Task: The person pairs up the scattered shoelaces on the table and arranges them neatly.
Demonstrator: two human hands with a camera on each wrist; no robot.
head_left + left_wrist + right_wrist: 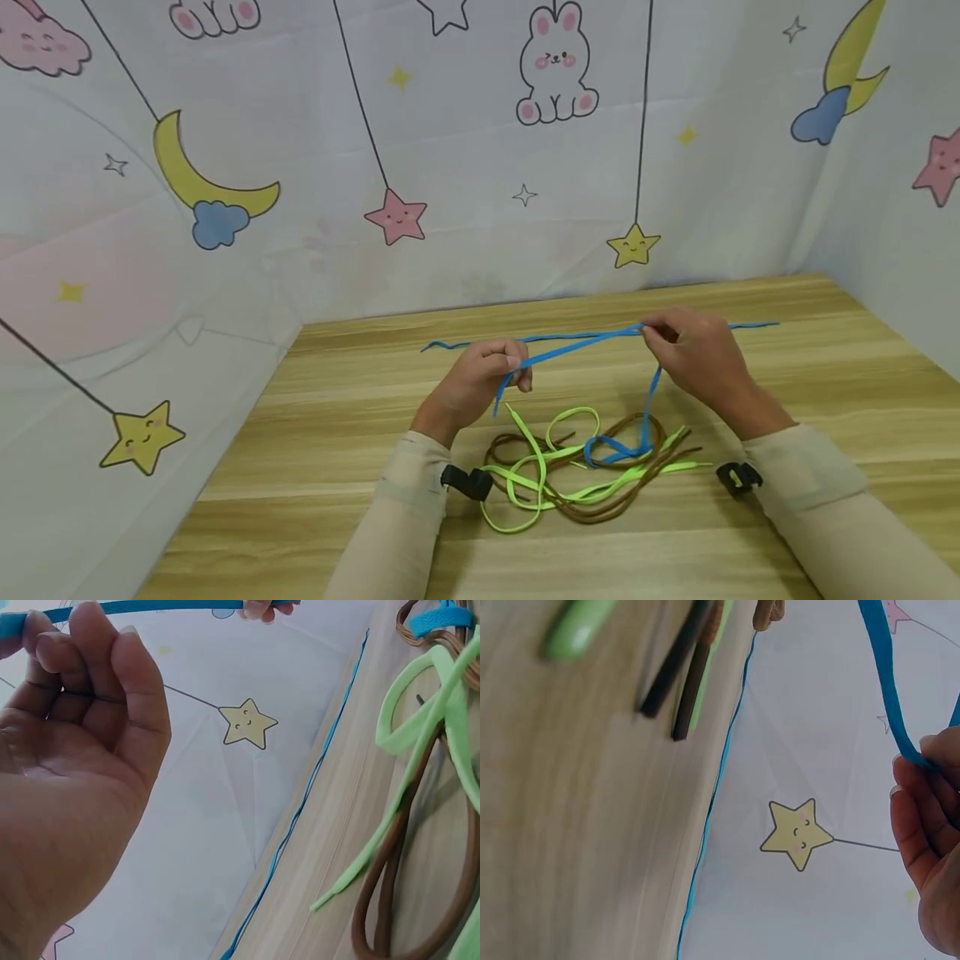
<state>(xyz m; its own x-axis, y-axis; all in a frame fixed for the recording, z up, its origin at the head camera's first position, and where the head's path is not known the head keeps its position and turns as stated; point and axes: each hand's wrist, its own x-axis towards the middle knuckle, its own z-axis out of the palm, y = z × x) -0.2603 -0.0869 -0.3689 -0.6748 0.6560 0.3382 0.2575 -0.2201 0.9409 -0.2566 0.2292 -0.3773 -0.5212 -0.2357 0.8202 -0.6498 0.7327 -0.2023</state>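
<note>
A flat blue shoelace [576, 344] stretches taut between both hands above the table. My left hand [480, 375] pinches it near one end, and a short tip hangs below the fingers. Farther along, my right hand [693, 354] pinches the same lace between thumb and fingers. From there the lace drops to a blue loop on a tangle of green shoelaces [536, 450] and brown shoelaces [592, 515]. In the left wrist view the left hand [90, 750] has its fingers curled at the lace. The right wrist view shows the right hand [934, 817] gripping it.
Another thin blue lace [753, 324] lies lengthwise along the back of the wooden table [300, 500], partly behind the hands. A white curtain [480, 150] printed with stars, moons and rabbits stands behind and beside the table.
</note>
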